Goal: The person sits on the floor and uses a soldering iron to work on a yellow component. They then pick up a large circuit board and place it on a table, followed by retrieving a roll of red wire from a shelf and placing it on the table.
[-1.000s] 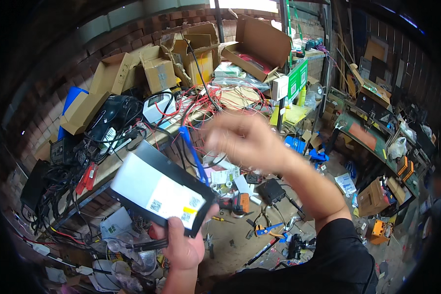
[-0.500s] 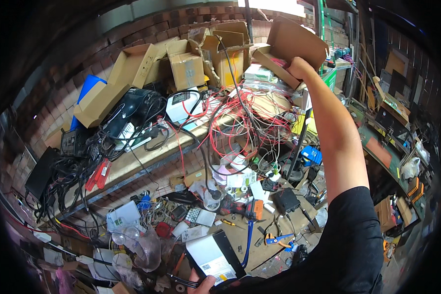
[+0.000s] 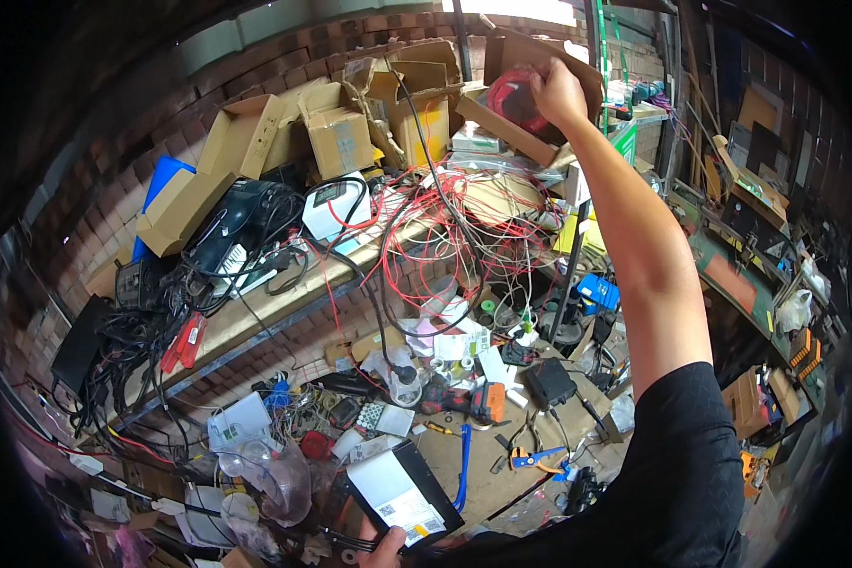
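Observation:
My right hand [image 3: 559, 92] reaches up to an open cardboard box [image 3: 530, 142] at the back of the shelf. Its fingers are closed on a coil of red cable [image 3: 513, 98], lifted upright at the box's opening. Low in the view, my left hand [image 3: 382, 549] grips a flat black device [image 3: 430, 483] by its near end. A white face with printed labels covers much of the device, and black cables run beside that hand.
A wooden shelf [image 3: 246, 327] carries more cardboard boxes [image 3: 339, 140], tangled red and white wires [image 3: 445, 213] and black cables. On the bench below lie an orange-and-black power tool [image 3: 483, 402], blue-handled pliers [image 3: 530, 459], a blue bar [image 3: 463, 469] and plastic bags [image 3: 289, 483].
My right hand has risen inside the box, bringing the red coil up into sight. The left hand and the device have shifted only slightly; the whole view has moved a little.

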Tool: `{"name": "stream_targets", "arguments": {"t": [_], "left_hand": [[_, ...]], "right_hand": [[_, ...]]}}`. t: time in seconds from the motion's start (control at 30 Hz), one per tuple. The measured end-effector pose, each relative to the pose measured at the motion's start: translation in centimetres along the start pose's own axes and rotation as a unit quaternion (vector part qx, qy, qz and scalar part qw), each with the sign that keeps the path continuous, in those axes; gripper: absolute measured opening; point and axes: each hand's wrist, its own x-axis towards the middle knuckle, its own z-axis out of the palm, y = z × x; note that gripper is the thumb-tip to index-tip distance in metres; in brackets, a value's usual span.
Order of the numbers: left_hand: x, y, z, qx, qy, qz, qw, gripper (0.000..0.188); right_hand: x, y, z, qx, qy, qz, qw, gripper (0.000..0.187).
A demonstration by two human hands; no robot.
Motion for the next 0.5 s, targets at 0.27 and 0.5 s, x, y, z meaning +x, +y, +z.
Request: {"name": "stream_targets", "arguments": {"t": [0.27,0.5], "left_hand": [[0.1,-3.2,-2.3,0.314,-0.006,0.213,0.925,0.041],[-2.9,-1.4,-0.2,-0.277,0.079,-0.111,0.951,0.029]], "right_hand": [[-1.8,-6.3,-7.3,0.288,0.177,-0.074,0.938,0.029],[-14.2,-5.3,-13.5,0.637,0.104,0.165,0.746,0.030]]}}
